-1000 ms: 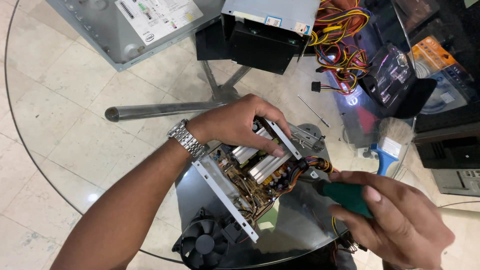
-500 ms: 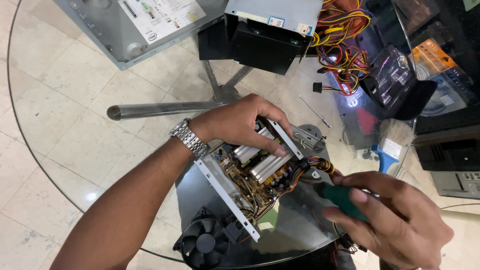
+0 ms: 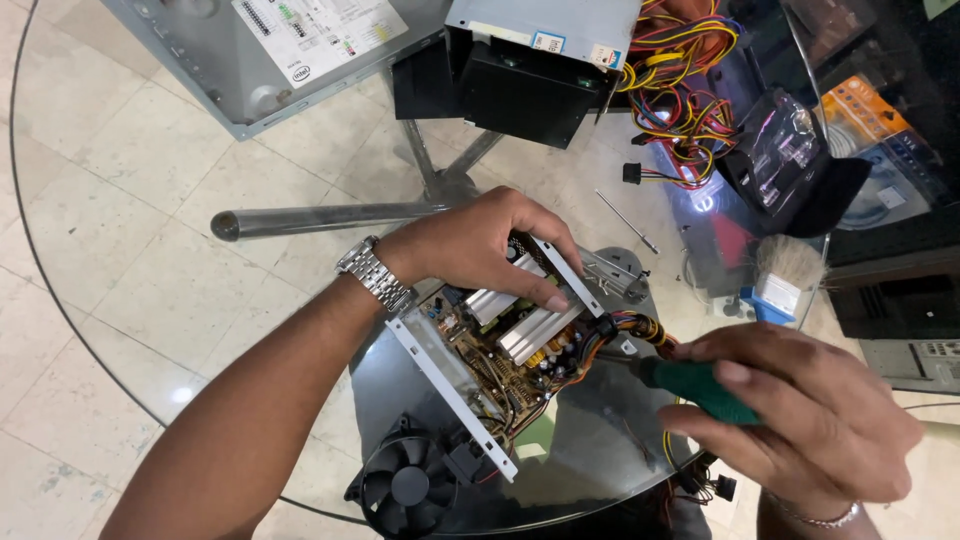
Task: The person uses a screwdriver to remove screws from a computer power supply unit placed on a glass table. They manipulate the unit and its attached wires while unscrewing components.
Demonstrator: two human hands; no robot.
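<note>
Power-supply board (image 3: 505, 350), with its aluminium heatsinks and copper coils exposed, sits in an opened metal chassis (image 3: 445, 375) near the front edge of the round glass table (image 3: 120, 330). All positions below are given relative to this board.

The left hand (image 3: 480, 250) lies across the far end of the board, palm down, wrist cocked, fingers curled over the chassis rail and the index fingertip pressing on a heatsink fin; it is closed in a steadying hold on the unit. A metal wristwatch (image 3: 377, 274) sits on that wrist, just beyond the board's far-left corner.

The right hand (image 3: 800, 420) is to the right of the board, closed tightly round the green handle of a screwdriver (image 3: 700, 388), thumb laid along the top. The shaft points in toward the board's right edge, beside the bundle of coloured wires (image 3: 625, 330); the tip itself cannot be made out.

For good work, keep the shaft in line with the fastener, press along the axis, and keep the holding hand clear of the tip's path.

A black cooling fan (image 3: 410, 485) lies just in front of the board. A second power-supply box (image 3: 540, 50) with loose cabling stands well beyond it.
</note>
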